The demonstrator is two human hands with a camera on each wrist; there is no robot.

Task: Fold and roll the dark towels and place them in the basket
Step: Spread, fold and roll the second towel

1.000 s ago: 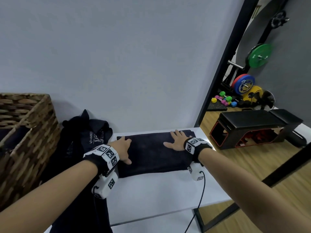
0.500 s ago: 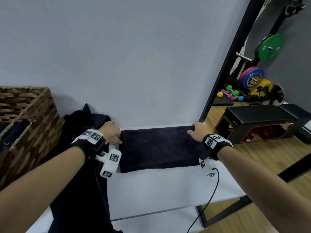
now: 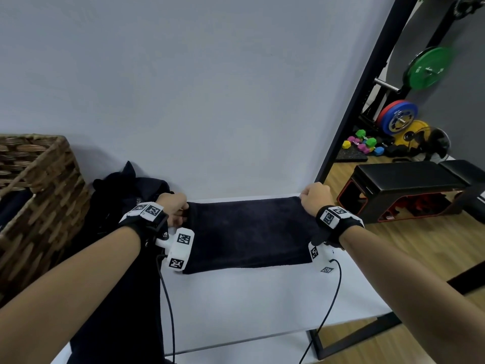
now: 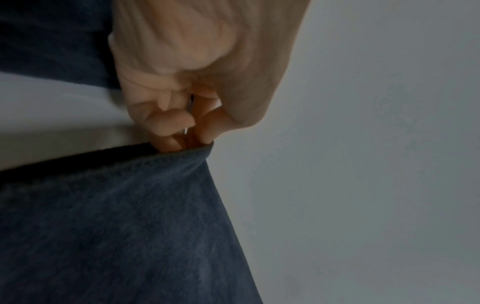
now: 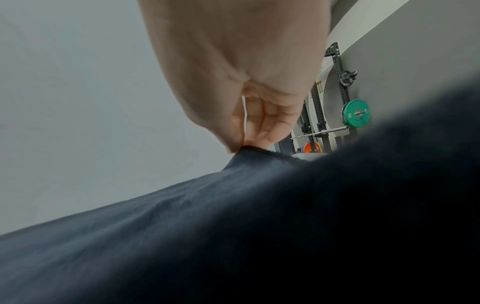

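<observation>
The dark towel [image 3: 249, 232] lies flat as a folded rectangle on the white counter [image 3: 249, 306], its far long edge close to the grey wall [image 3: 210, 88]; its near edge runs across the middle of the counter. The left hand [image 3: 172, 208] grips the towel's far left corner; in the left wrist view the fingers [image 4: 166, 123] are curled together and pinch the hem, which is raised slightly off the counter. The right hand [image 3: 313, 197] grips the far right corner; the right wrist view shows its fingers [image 5: 270, 123] closed against the thumb on a small peak of fabric (the cloth rises to that point). Both wrists carry black straps with white marker blocks, each with a cable trailing toward the near edge of the counter.

To the left of the towel a heap of further dark towels [image 3: 126, 206] lies against the wall and hangs over the counter's near left side; beyond it stands a wicker basket [image 3: 49, 190], which appears to hold something dark, though that part is too dim to identify. To the right of the counter, on a wooden floor, stand a black bench [image 3: 409, 185], coloured weight plates [image 3: 425, 69] and small dumbbells [image 3: 364, 143].
</observation>
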